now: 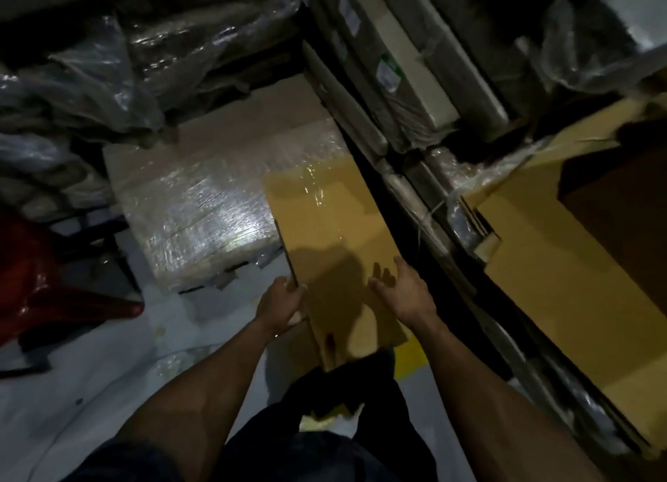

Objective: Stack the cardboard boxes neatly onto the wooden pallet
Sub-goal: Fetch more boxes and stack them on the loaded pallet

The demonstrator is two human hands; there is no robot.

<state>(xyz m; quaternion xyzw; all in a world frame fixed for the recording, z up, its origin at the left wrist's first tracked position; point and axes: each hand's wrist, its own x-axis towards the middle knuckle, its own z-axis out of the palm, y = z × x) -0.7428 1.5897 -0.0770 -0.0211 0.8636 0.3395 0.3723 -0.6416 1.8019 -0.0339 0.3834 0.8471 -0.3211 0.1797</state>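
Left hand [279, 303] grips the edge of a long flat brown cardboard box [332, 243], right hand [402, 294] pressing flat on top, steadying it over a plastic-wrapped stack [202, 207]; pallet unseen

Flat cardboard box [332, 236] lies right of wrapped bundle [202, 207].

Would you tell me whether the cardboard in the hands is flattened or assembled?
Flattened: the cardboard shows as one thin flat sheet between both hands.
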